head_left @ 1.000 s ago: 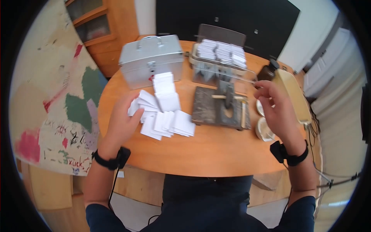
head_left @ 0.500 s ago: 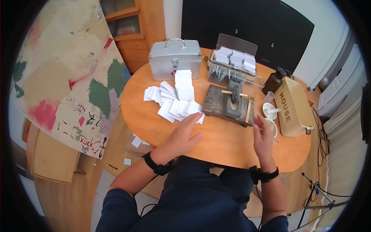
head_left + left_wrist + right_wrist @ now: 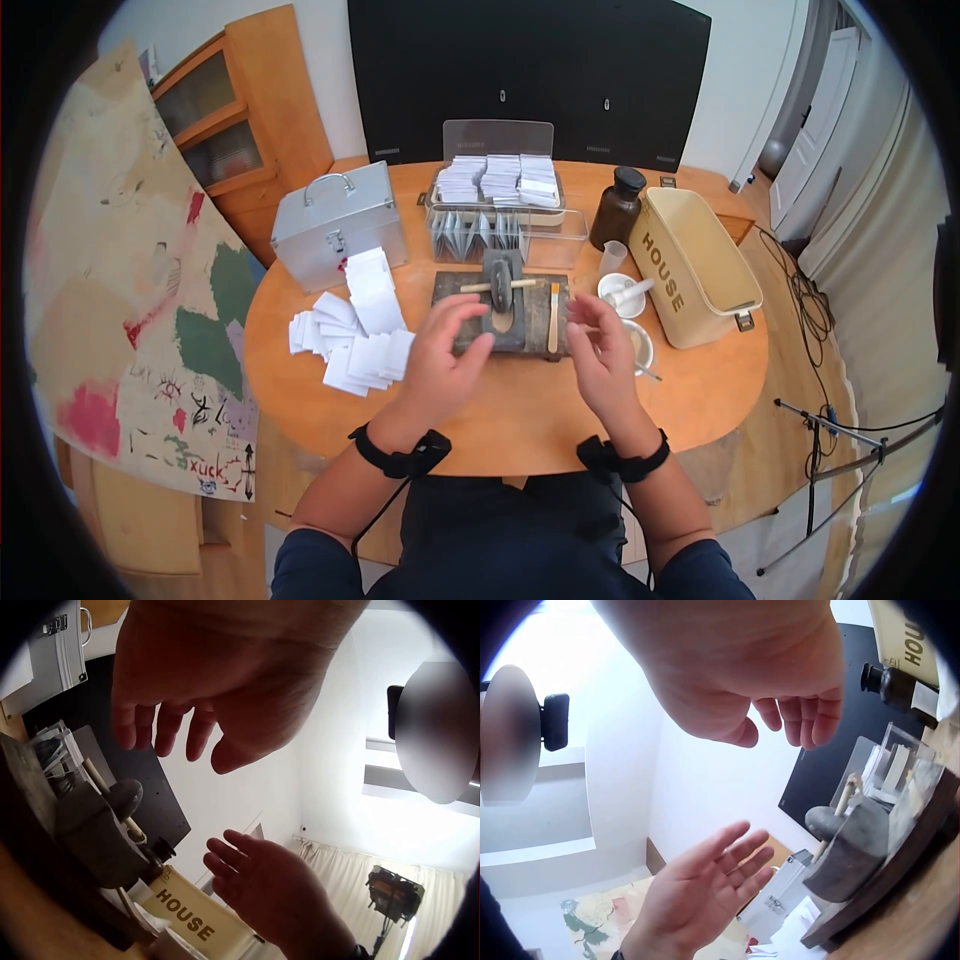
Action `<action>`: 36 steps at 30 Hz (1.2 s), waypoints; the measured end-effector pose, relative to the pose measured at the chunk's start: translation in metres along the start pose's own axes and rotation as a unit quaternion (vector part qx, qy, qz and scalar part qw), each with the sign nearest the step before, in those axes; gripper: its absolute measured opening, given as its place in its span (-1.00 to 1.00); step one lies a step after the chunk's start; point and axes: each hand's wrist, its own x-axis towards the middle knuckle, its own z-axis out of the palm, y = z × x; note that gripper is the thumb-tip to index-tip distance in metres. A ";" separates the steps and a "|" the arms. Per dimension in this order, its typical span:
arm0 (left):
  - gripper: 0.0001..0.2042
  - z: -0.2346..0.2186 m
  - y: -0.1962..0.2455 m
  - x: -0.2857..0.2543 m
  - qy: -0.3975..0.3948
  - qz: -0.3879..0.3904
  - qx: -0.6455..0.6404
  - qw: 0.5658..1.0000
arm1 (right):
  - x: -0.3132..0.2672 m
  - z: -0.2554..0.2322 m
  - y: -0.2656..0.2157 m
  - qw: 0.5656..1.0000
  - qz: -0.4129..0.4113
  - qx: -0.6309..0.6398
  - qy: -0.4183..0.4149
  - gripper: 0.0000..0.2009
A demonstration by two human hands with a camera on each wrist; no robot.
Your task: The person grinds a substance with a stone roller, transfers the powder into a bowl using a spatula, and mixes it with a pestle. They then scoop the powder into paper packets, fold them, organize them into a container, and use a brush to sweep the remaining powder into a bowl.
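Note:
My left hand (image 3: 440,355) hovers over the front left of the dark board (image 3: 448,288), its fingers relaxed and holding nothing. Opposite it, my right hand (image 3: 603,350) is raised by the board's right side, fingers loosely bent and free of any object. Between them stands a grey stone grinding trough (image 3: 503,338) with a roller wheel (image 3: 501,284) upright in it, a wooden rod (image 3: 525,284) running through the wheel's middle. A flat wooden brush (image 3: 554,325) lies along the board's right part. Both palms face each other in the left wrist view, apart from the trough.
White paper packets (image 3: 372,290) lie piled left, before a silver case (image 3: 335,230). Behind the board is a clear box (image 3: 545,242) with more packets. Rightward stand a mortar with a pestle (image 3: 630,292), a white bowl (image 3: 648,352), a brown bottle (image 3: 617,212) and a HOUSE bin (image 3: 665,270).
The hands, spread wide a second ago near the packets and bowls, have come in toward each other in front of the grinding trough. The head view has shifted; the table objects look unmoved.

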 end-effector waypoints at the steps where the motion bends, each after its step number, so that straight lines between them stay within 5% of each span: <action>1: -0.71 -0.003 -0.009 0.002 0.008 -0.051 -0.040 0.998 | 0.004 -0.007 0.005 0.999 -0.022 -0.029 0.013 -0.66; 4: -0.79 -0.005 -0.038 0.009 0.025 -0.150 -0.136 0.979 | 0.024 -0.027 0.007 0.985 -0.042 -0.168 -0.029 -0.67; 6: -0.83 -0.013 -0.057 0.020 0.070 -0.273 -0.316 0.906 | 0.051 -0.031 0.002 0.982 -0.037 -0.187 -0.013 -0.73; 8: -0.85 -0.019 -0.080 0.025 0.093 -0.286 -0.384 0.873 | 0.090 -0.036 -0.008 0.954 0.004 -0.278 -0.113 -0.76; 10: -0.81 -0.026 -0.099 0.025 0.103 -0.276 -0.563 0.772 | 0.134 -0.028 -0.021 0.944 0.007 -0.297 -0.145 -0.75; 12: -0.76 -0.034 -0.113 0.026 0.131 -0.314 -0.596 0.727 | 0.190 -0.008 -0.023 0.829 -0.001 -0.497 -0.255 -0.69; 14: -0.77 -0.040 -0.120 0.017 0.116 -0.305 -0.716 0.617 | 0.228 0.007 -0.002 0.800 0.004 -0.531 -0.280 -0.59; 17: -0.77 -0.043 -0.120 0.013 0.114 -0.273 -0.748 0.594 | 0.271 0.027 0.030 0.745 -0.024 -0.606 -0.279 -0.48; 24: -0.79 -0.035 -0.119 0.006 0.091 -0.288 -0.771 0.560 | 0.317 0.033 0.077 0.710 -0.035 -0.631 -0.311 -0.41; 26: -0.79 -0.033 -0.122 0.006 0.096 -0.305 -0.771 0.550 | 0.329 0.026 0.089 0.732 -0.138 -0.590 -0.310 -0.40; 32: -0.78 -0.032 -0.124 0.003 0.096 -0.309 -0.760 0.563 | 0.326 0.026 0.114 0.745 -0.212 -0.587 -0.236 -0.38; 36: -0.78 -0.032 -0.123 0.003 0.084 -0.308 -0.761 0.565 | 0.338 0.034 0.118 0.746 -0.119 -0.594 -0.277 -0.35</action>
